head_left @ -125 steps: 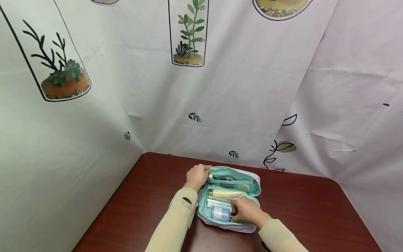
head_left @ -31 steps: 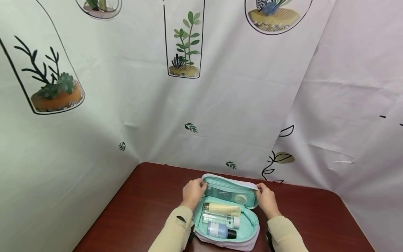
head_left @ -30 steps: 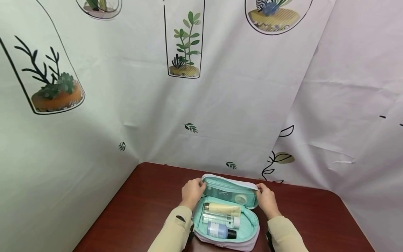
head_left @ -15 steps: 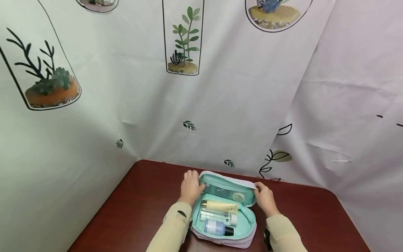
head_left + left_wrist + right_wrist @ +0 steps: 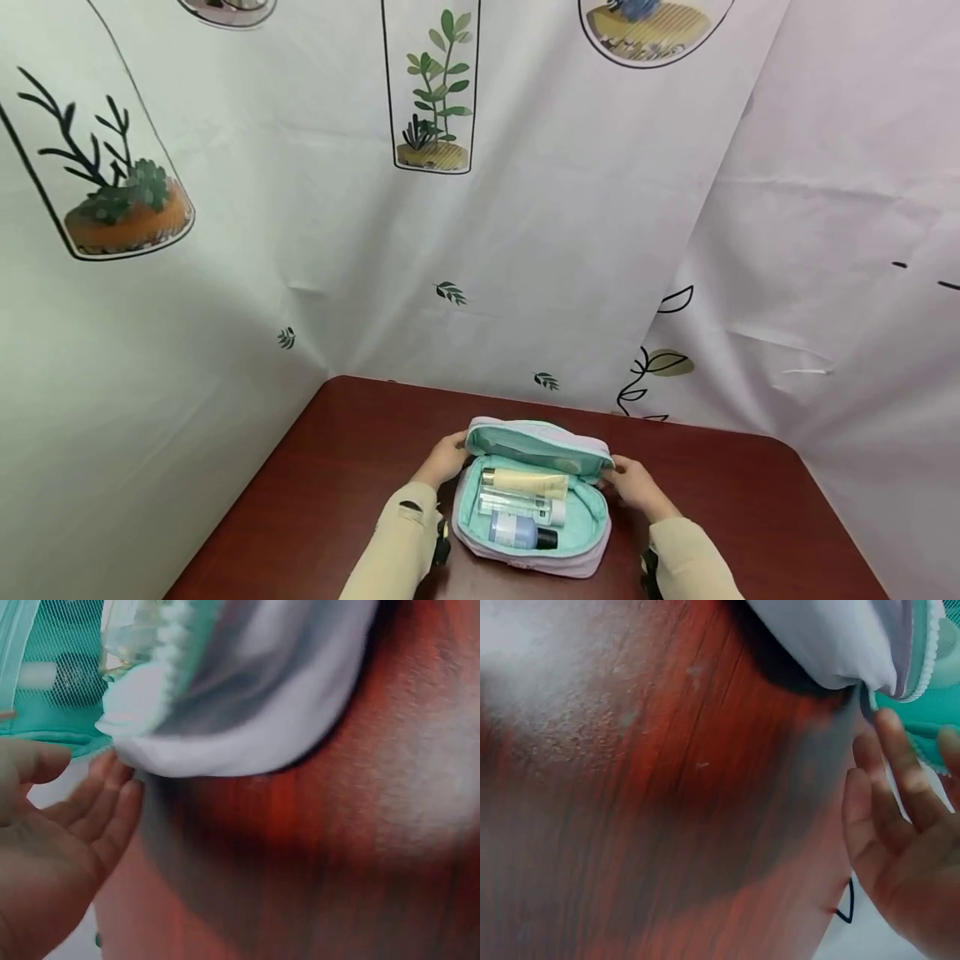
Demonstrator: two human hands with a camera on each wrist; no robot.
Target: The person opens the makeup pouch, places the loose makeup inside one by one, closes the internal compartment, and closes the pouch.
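Observation:
A lilac toiletry bag [image 5: 555, 566] with a mint lining lies unzipped, its lid [image 5: 547, 431] raised at the far side and leaning over the base. Inside are a cream tube with a gold cap [image 5: 525, 482], a clear bottle with a white cap [image 5: 517, 504] and a blue bottle with a black cap [image 5: 513, 529]. At the lid's left corner is my left hand [image 5: 444, 460], fingers loosely bent and thumb apart from them. My right hand [image 5: 636, 485] is at the right corner; in the right wrist view its fingers [image 5: 900, 769] extend beside the lid, near the hinge.
The dark red table [image 5: 360, 467] extends around the bag. Patterned white cloth [image 5: 352, 208] hangs along its back and sides. Through the lid's mesh pocket [image 5: 45, 697], a small dark and white item shows in the left wrist view.
Earlier my right hand was at the blue bottle inside the bag; afterwards both hands were on the lid. Since then the lid has tipped forward and both hands have shifted lower along its sides.

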